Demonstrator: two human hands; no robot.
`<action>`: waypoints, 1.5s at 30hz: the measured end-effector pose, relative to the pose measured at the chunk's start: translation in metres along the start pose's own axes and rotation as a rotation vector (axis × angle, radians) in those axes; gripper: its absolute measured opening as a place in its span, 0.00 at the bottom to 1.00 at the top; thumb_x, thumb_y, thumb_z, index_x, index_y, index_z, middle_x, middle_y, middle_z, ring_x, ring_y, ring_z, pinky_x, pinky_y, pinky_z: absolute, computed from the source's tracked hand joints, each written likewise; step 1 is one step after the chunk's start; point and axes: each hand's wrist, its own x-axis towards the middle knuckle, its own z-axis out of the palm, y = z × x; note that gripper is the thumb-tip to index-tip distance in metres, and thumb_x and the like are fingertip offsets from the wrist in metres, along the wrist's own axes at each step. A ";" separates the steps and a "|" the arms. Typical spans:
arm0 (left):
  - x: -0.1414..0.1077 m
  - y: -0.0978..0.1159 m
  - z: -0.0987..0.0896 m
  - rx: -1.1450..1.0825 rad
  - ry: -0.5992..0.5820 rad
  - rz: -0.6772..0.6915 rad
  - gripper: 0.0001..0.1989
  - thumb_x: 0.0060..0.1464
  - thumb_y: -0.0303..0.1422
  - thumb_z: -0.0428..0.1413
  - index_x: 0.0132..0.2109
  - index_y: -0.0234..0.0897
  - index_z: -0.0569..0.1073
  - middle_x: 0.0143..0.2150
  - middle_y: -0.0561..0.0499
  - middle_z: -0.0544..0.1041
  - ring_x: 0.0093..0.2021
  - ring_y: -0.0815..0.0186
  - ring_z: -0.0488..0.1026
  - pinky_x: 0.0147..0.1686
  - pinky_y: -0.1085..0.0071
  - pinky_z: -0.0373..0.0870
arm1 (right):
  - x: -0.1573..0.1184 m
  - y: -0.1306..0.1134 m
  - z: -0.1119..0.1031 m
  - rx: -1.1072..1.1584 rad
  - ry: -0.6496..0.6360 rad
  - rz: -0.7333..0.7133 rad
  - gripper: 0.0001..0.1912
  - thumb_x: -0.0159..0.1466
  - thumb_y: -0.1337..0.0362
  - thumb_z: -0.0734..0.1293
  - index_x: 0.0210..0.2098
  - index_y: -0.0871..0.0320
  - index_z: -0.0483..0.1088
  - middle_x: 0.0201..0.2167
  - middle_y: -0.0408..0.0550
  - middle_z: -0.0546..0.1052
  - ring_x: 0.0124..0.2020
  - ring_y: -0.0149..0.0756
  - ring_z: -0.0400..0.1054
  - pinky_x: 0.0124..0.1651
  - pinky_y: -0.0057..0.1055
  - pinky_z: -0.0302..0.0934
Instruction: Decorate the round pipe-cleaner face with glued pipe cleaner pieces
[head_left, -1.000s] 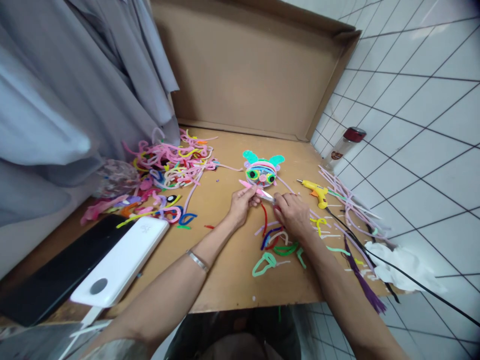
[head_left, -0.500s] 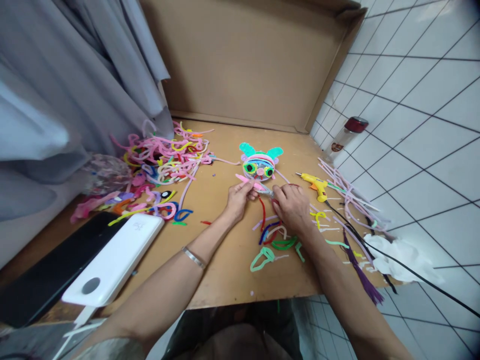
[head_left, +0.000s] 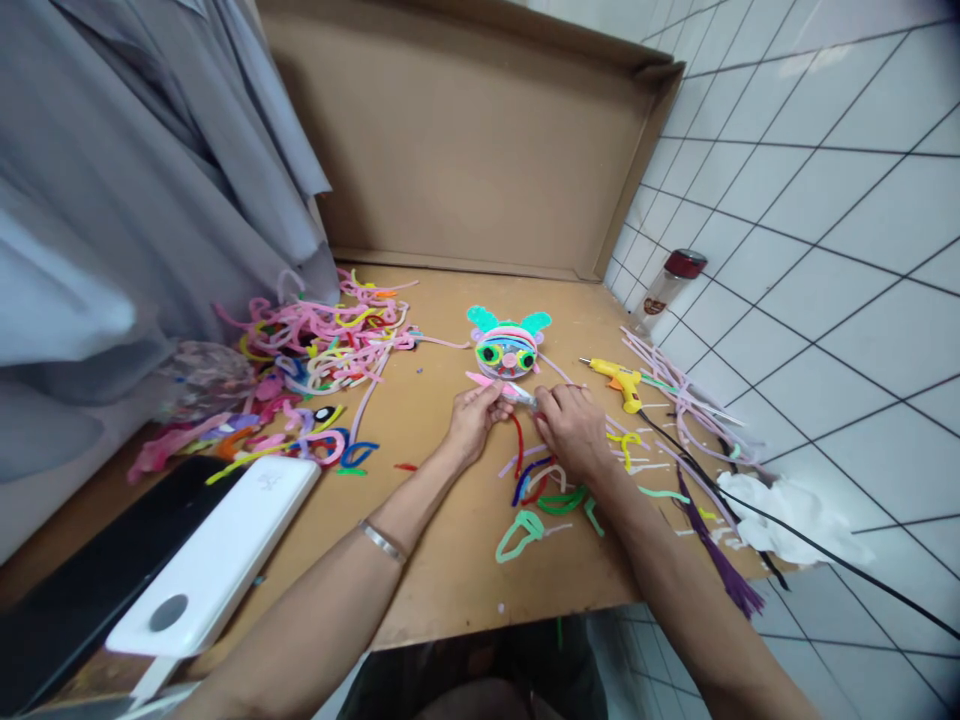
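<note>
Near the middle of the table, my left hand (head_left: 477, 418) pinches a pink pointed piece (head_left: 489, 382). My right hand (head_left: 571, 422) is closed at the right end of the same piece, where a small greyish part (head_left: 525, 398) shows between the hands; its detail is too small to tell. Just beyond them stands a round animal-like face (head_left: 508, 350) with green ears, yellow-green eyes with black centres and a pink nose. A red pipe cleaner (head_left: 519, 446) lies below my hands, beside blue, green and white bent pieces.
A yellow glue gun (head_left: 621, 384) lies right, its black cord trailing off. At left are a tangled pile of pink pipe cleaners (head_left: 322, 325), a white power bank (head_left: 217, 550) and a black slab (head_left: 97, 570). A red-lidded bottle (head_left: 671, 285) stands back right.
The camera view has shifted a little, so the whole scene sits slightly lower and to the left. Both hands stay at the pink piece, with only a slight change in its angle.
</note>
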 end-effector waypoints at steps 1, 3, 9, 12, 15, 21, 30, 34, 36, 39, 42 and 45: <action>0.000 0.000 0.000 0.004 -0.005 -0.004 0.16 0.39 0.40 0.67 0.26 0.29 0.75 0.21 0.50 0.75 0.21 0.74 0.69 0.24 0.77 0.64 | 0.000 0.000 0.000 0.004 0.000 -0.001 0.11 0.66 0.64 0.60 0.42 0.62 0.71 0.31 0.52 0.71 0.34 0.41 0.60 0.40 0.35 0.50; 0.000 0.001 -0.001 0.010 -0.018 -0.021 0.16 0.40 0.39 0.67 0.27 0.29 0.75 0.21 0.50 0.75 0.21 0.74 0.69 0.24 0.77 0.65 | -0.001 0.001 0.001 0.013 0.001 -0.005 0.11 0.67 0.65 0.59 0.42 0.62 0.71 0.30 0.52 0.71 0.34 0.41 0.60 0.39 0.35 0.50; 0.000 0.002 -0.002 -0.008 -0.043 -0.063 0.15 0.41 0.39 0.67 0.27 0.29 0.75 0.22 0.49 0.76 0.22 0.73 0.71 0.25 0.76 0.66 | -0.002 -0.001 0.002 0.052 -0.017 0.013 0.10 0.66 0.65 0.60 0.40 0.61 0.71 0.29 0.51 0.71 0.33 0.40 0.60 0.38 0.34 0.49; 0.000 0.003 -0.003 -0.011 -0.062 -0.068 0.15 0.42 0.39 0.66 0.27 0.29 0.75 0.23 0.48 0.77 0.22 0.72 0.71 0.25 0.76 0.66 | -0.002 -0.002 0.001 0.087 -0.035 0.056 0.09 0.66 0.64 0.61 0.40 0.61 0.71 0.30 0.51 0.71 0.34 0.40 0.60 0.39 0.34 0.49; 0.000 0.003 -0.003 -0.002 -0.084 -0.069 0.15 0.44 0.39 0.65 0.28 0.29 0.76 0.23 0.47 0.77 0.22 0.72 0.72 0.25 0.77 0.66 | -0.001 -0.002 0.001 0.110 -0.057 0.101 0.10 0.66 0.63 0.61 0.40 0.60 0.71 0.32 0.52 0.71 0.36 0.41 0.61 0.40 0.35 0.49; 0.000 0.000 -0.004 0.005 -0.076 -0.081 0.15 0.45 0.39 0.66 0.29 0.30 0.75 0.25 0.47 0.78 0.25 0.71 0.73 0.26 0.76 0.66 | -0.001 0.000 0.000 0.096 -0.088 0.086 0.10 0.66 0.63 0.60 0.41 0.60 0.71 0.31 0.51 0.71 0.35 0.41 0.61 0.39 0.35 0.48; -0.001 0.001 -0.003 -0.105 -0.049 -0.106 0.12 0.45 0.34 0.66 0.30 0.30 0.74 0.25 0.50 0.77 0.25 0.72 0.73 0.27 0.77 0.68 | 0.000 -0.002 -0.002 0.077 -0.087 0.069 0.09 0.66 0.63 0.61 0.40 0.61 0.71 0.31 0.51 0.72 0.34 0.41 0.61 0.39 0.35 0.48; 0.000 0.002 -0.002 -0.116 -0.032 -0.128 0.10 0.47 0.33 0.65 0.30 0.30 0.74 0.25 0.49 0.77 0.25 0.72 0.74 0.27 0.77 0.69 | 0.001 -0.003 -0.003 0.075 -0.080 0.065 0.09 0.65 0.64 0.61 0.40 0.61 0.71 0.32 0.52 0.72 0.35 0.41 0.60 0.40 0.35 0.48; 0.000 0.002 -0.002 -0.118 -0.032 -0.130 0.10 0.47 0.32 0.65 0.30 0.30 0.74 0.25 0.49 0.78 0.25 0.72 0.74 0.26 0.78 0.69 | 0.001 -0.003 -0.003 0.070 -0.070 0.068 0.09 0.65 0.64 0.62 0.41 0.61 0.71 0.32 0.52 0.72 0.35 0.42 0.60 0.40 0.35 0.49; 0.001 0.001 -0.003 -0.112 -0.042 -0.114 0.10 0.47 0.33 0.65 0.30 0.30 0.74 0.25 0.49 0.78 0.24 0.72 0.74 0.25 0.79 0.69 | 0.001 -0.004 -0.002 0.070 -0.054 0.066 0.10 0.65 0.64 0.62 0.40 0.62 0.71 0.31 0.52 0.71 0.35 0.41 0.60 0.40 0.35 0.49; 0.001 0.000 -0.004 -0.093 -0.046 -0.097 0.11 0.47 0.34 0.66 0.31 0.29 0.74 0.25 0.49 0.78 0.24 0.73 0.74 0.26 0.79 0.70 | 0.001 -0.004 -0.001 0.083 -0.042 0.062 0.10 0.65 0.64 0.61 0.40 0.61 0.72 0.30 0.51 0.71 0.34 0.40 0.60 0.38 0.35 0.48; 0.001 0.001 -0.004 -0.084 -0.040 -0.097 0.11 0.47 0.34 0.65 0.31 0.29 0.75 0.25 0.49 0.78 0.24 0.73 0.74 0.25 0.79 0.70 | 0.000 -0.004 0.000 0.082 -0.031 0.058 0.09 0.65 0.66 0.61 0.39 0.61 0.72 0.29 0.50 0.71 0.33 0.40 0.60 0.38 0.34 0.48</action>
